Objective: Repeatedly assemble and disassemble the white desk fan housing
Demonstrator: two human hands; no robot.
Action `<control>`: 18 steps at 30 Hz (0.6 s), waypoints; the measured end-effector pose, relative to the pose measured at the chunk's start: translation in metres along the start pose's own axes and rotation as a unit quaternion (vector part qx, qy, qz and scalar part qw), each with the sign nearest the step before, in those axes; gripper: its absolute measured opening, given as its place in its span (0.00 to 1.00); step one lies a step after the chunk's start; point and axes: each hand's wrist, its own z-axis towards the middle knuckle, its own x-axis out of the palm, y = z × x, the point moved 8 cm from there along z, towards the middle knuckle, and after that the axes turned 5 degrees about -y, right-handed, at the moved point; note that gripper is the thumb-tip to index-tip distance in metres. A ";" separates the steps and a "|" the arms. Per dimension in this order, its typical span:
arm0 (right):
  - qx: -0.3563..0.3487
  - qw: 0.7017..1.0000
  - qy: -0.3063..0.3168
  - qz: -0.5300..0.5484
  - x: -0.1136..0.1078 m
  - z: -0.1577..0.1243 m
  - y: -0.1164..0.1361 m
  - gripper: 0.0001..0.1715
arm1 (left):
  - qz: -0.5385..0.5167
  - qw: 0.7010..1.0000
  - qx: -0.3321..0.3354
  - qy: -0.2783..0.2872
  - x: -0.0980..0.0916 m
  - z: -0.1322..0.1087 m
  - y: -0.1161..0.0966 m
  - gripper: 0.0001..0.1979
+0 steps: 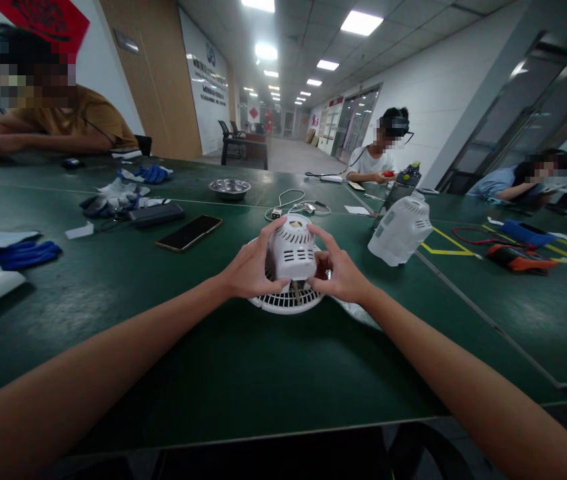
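A white fan motor cover (296, 250) with vent slots stands over a round white fan grille (288, 305) on the green table. My left hand (250, 270) is closed around the cover's left side, its thumb at the lower edge. On the other side my right hand (342, 273) grips the same cover, its fingers curled and partly hidden behind it. Below the cover, part of the inner mechanism shows between my thumbs, too small to make out. A pale cable (298, 200) with a plug lies just behind the cover.
Left are a phone (190, 233), a dark case (156, 214), gloves (26, 254) and a metal bowl (230, 189). Right are a white plastic shell (400, 230), a bottle (406, 180) and an orange-black multimeter (520, 259). Several people sit around the table.
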 end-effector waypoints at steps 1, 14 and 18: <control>0.001 1.000 0.001 0.002 0.000 0.000 0.000 0.59 | -0.001 1.000 0.004 0.003 0.000 0.000 0.002 0.59; -0.021 0.994 -0.026 -0.104 -0.011 -0.002 -0.011 0.60 | -0.007 1.000 -0.018 0.009 -0.002 -0.005 0.032 0.52; -0.011 0.985 -0.083 -0.153 -0.034 0.000 -0.035 0.46 | 0.019 0.998 -0.053 -0.013 -0.011 -0.005 0.042 0.39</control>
